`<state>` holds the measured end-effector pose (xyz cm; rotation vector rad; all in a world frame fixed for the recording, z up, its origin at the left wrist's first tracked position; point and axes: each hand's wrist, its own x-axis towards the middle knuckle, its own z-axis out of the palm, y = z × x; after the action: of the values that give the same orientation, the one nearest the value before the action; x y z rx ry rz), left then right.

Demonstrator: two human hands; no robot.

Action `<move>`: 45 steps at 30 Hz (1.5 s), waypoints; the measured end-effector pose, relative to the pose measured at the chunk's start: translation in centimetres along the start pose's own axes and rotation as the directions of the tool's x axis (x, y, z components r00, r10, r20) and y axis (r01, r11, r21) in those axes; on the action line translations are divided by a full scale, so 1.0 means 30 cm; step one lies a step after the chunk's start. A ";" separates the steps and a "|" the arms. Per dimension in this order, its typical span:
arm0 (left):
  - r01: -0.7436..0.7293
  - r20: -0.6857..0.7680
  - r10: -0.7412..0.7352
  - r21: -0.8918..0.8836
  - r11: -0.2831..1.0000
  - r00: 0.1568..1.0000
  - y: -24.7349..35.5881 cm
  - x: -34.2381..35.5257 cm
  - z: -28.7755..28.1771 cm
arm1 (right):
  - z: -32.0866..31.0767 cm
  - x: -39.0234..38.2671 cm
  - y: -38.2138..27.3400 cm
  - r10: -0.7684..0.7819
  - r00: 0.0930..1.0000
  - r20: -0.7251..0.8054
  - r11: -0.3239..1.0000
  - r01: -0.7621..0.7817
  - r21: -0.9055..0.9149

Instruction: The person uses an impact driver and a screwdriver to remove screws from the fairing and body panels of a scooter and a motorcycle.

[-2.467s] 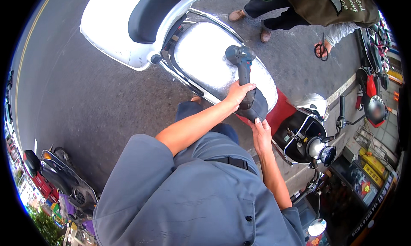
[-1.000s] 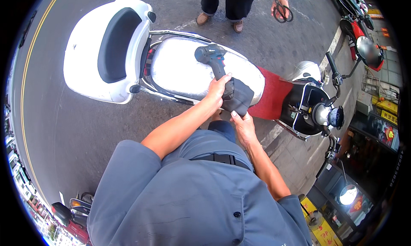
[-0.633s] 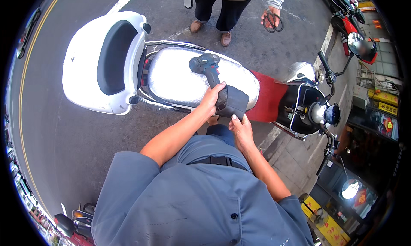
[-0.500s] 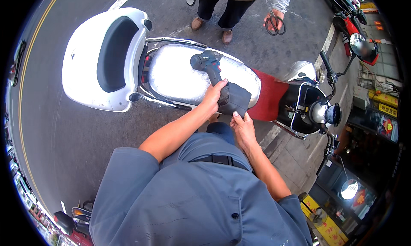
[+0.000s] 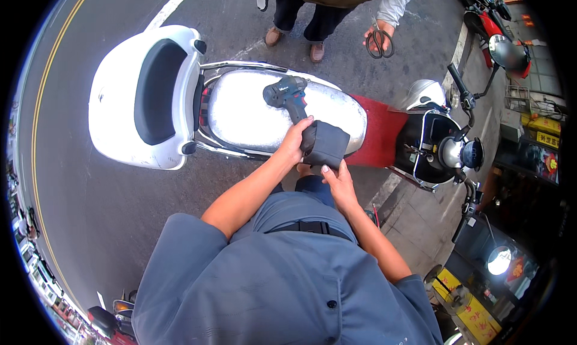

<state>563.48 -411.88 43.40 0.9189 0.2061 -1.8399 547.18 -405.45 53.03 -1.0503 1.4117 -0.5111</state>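
Observation:
A dark cordless drill [image 5: 290, 97] with small red marks lies over the silver scooter seat [image 5: 240, 119], its head toward the upper left. My left hand [image 5: 296, 140] is closed around the lower grip of the drill. A black flexible cover [image 5: 329, 145] wraps the drill's base, which is hidden inside it. My right hand [image 5: 339, 186] pinches the near edge of this cover between thumb and fingers. Both hands are in front of my waist, beside the seat's near edge.
The scooter's raised white top box [image 5: 111, 104] stands at left, the handlebar [image 5: 466, 95] and a mirror [image 5: 502, 50] at right. Across the seat, another person's hand [image 5: 384, 31] holds black-handled scissors [image 5: 378, 44]. A red mat [image 5: 375, 131] covers the scooter's footwell.
The black cover now reaches further around the drill's base, hiding the part that showed before. The drill has shifted slightly left and down. The other person's scissors moved slightly left.

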 end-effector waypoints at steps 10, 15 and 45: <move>0.039 0.023 -0.042 0.114 0.993 0.999 0.147 0.102 -0.160 | -0.304 -0.196 0.219 0.302 0.953 -0.014 0.952 -0.301 0.053; -0.141 0.222 0.040 0.464 0.874 0.974 0.195 -0.124 -0.034 | -0.394 -0.368 0.369 0.445 0.888 -0.120 0.885 -0.415 0.211; -0.317 0.514 -0.547 0.851 0.418 0.661 -1.071 -0.388 0.799 | -1.256 -1.808 1.047 0.345 0.408 -0.846 0.892 0.137 0.430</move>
<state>526.45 -401.23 59.49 0.6877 -1.5008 -2.3130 494.16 -356.02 62.65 -0.1968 2.1561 -1.4009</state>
